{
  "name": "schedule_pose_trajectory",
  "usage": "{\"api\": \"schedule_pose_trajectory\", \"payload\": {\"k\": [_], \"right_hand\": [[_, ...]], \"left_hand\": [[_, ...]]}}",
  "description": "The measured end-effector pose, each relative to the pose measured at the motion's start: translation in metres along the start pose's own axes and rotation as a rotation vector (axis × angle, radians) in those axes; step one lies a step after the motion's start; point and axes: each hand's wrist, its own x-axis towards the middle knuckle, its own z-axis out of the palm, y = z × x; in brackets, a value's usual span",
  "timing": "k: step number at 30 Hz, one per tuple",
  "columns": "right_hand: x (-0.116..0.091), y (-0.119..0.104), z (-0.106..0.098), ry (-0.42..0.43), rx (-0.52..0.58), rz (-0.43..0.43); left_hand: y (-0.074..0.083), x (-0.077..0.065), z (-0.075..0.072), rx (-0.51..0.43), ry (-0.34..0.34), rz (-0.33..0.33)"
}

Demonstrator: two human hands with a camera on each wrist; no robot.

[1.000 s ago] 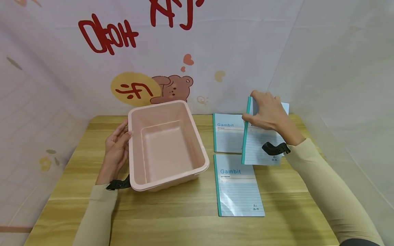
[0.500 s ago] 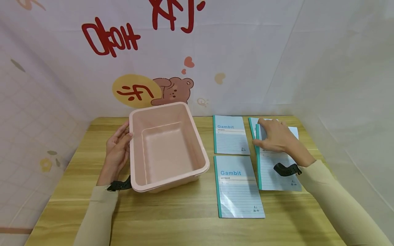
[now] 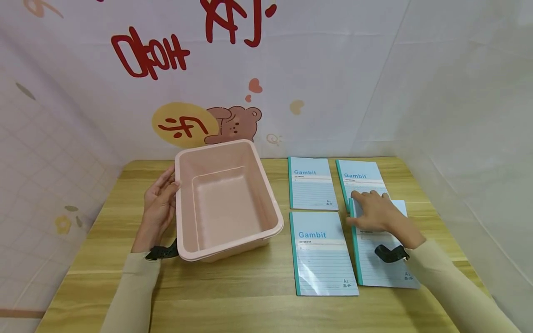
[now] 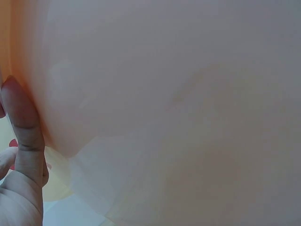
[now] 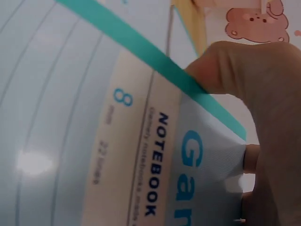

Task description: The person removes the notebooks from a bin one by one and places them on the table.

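Observation:
My left hand [image 3: 159, 203] grips the left rim of a pale pink plastic basin [image 3: 226, 199], which is tilted so its inside faces me. In the left wrist view the basin's wall [image 4: 141, 75] fills most of the picture, with a finger along its edge. My right hand [image 3: 376, 212] holds a light blue notebook [image 3: 381, 266] with a teal spine, over the right part of the table. From the right wrist, the thumb [image 5: 211, 70] presses that notebook's spine while other fingertips reach round its top edge. Its top overlaps the back-right notebook [image 3: 362, 170].
Two more Gambit notebooks lie flat left of the held one: a back-left notebook [image 3: 314, 189] and a front notebook [image 3: 322, 259]. All are on a wood-grain table [image 3: 233, 296]. A printed cloth [image 3: 333, 69] hangs behind the table and along its sides.
My right hand has brought its notebook toward me and down, from above the back-right notebook to beside the front one. The back-right notebook now shows. The left hand and basin have stayed put.

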Motion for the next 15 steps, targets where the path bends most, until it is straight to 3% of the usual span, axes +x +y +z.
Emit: {"api": "schedule_pose_trajectory", "payload": {"k": [8,15], "right_hand": [[-0.013,0.005,0.017,-0.057,0.019,0.007],[-0.022,0.005,0.022,-0.035,0.069,-0.029]], "left_hand": [[-0.002,0.000,0.001,-0.001,0.000,0.000],[-0.001,0.000,0.000,0.011,0.000,-0.003]]}}
